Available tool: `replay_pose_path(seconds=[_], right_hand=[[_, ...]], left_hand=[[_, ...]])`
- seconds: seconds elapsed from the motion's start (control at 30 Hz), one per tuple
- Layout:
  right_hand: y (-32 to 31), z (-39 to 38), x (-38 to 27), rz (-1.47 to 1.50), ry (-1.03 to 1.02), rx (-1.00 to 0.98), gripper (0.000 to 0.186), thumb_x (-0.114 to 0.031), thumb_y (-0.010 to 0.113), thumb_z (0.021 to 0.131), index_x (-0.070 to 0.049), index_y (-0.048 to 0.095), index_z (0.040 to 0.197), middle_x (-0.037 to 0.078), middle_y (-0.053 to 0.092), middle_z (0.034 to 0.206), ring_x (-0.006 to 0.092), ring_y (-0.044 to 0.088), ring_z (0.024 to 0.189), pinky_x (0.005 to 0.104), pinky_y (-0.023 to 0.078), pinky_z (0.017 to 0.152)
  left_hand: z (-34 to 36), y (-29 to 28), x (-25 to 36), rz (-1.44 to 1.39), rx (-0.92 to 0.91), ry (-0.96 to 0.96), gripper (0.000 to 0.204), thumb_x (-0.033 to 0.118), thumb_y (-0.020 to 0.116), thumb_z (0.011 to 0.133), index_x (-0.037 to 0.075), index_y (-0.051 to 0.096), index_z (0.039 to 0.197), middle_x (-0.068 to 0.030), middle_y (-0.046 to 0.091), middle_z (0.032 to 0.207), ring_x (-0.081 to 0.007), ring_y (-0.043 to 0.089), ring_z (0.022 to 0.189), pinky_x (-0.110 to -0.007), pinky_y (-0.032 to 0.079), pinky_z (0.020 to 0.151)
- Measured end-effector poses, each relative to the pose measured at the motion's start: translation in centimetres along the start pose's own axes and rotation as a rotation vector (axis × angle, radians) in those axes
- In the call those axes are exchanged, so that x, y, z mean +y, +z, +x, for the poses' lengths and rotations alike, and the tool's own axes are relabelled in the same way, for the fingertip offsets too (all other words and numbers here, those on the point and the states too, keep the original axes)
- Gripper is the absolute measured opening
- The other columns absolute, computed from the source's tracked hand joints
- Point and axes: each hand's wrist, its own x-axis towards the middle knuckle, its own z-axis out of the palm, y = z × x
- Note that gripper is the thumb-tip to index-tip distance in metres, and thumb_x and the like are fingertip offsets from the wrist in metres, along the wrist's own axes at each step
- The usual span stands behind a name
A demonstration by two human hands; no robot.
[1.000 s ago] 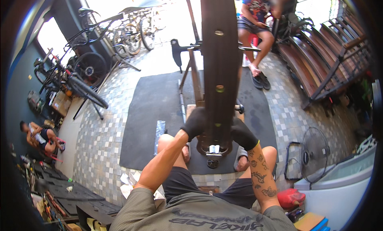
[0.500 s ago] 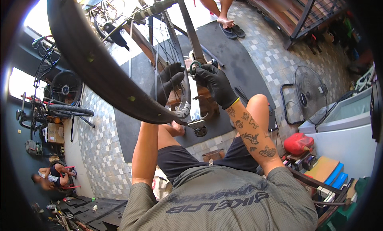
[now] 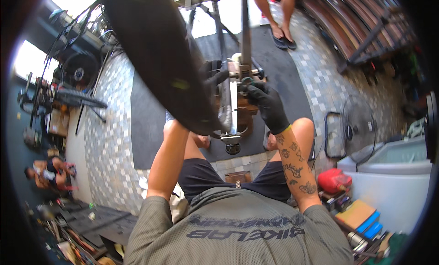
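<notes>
A bicycle wheel stands in a truing stand (image 3: 246,34). Its broad black tyre (image 3: 157,59) fills the upper left and is smeared by motion. My right hand (image 3: 270,105), in a black glove, is closed with its fingertips pinching a small, round, dark green spoke wrench (image 3: 247,81) at the right side of the rim (image 3: 224,112). My left hand (image 3: 216,76), gloved too, is on the rim's left side. The tyre covers much of it, and its fingers are blurred. Below the rim, a black round knob (image 3: 232,148) sits on the stand's lower end.
A black mat (image 3: 153,128) lies under the stand on a tiled floor. At the right are a floor fan (image 3: 359,125), a red container (image 3: 334,180) and a pale chest (image 3: 388,187). Bicycles (image 3: 75,96) stand left. A seated person (image 3: 50,171) is far left; another person's feet (image 3: 282,34) are ahead.
The view has shifted, so the wheel and stand sit farther right in it. The tyre looks steeper and more blurred. Both hands are still at the rim, the right one still holding the spoke wrench.
</notes>
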Motion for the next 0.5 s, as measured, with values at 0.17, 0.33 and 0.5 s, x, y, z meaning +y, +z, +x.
replay_pose_path(seconds=[0.17,0.33,0.5], right_hand=[[-1.1,-0.8,0.9,-0.076,-0.128,0.023,0.026,-0.021,0.068,0.104,-0.001,0.068,0.121,0.003,0.074,0.105,0.0091,0.068,0.094,0.0253,0.053,0.083],[-1.2,-1.5,1.1,-0.141,-0.238,-0.005,0.024,-0.018,0.068,0.104,-0.002,0.069,0.121,0.004,0.075,0.107,0.01,0.07,0.095,0.0248,0.053,0.083],[0.7,-2.3,-0.1,-0.128,-0.143,0.075,0.023,-0.018,0.069,0.103,-0.002,0.07,0.119,0.003,0.075,0.106,0.0091,0.069,0.094,0.0247,0.053,0.083]], left_hand=[[-0.2,-0.8,-2.8,0.012,0.13,-0.02,0.05,0.036,0.069,0.103,-0.005,0.063,0.132,-0.0116,0.074,0.114,-0.0214,0.069,0.101,-0.034,0.054,0.093],[-1.5,0.7,-2.0,-0.457,0.119,-0.066,0.048,0.037,0.058,0.109,-0.005,0.064,0.133,-0.01,0.072,0.114,-0.0164,0.069,0.101,-0.029,0.054,0.088],[-2.8,0.6,0.6,-0.567,0.014,0.165,0.053,0.039,0.062,0.106,-0.006,0.063,0.134,-0.0129,0.072,0.115,-0.0192,0.068,0.107,-0.033,0.052,0.094]])
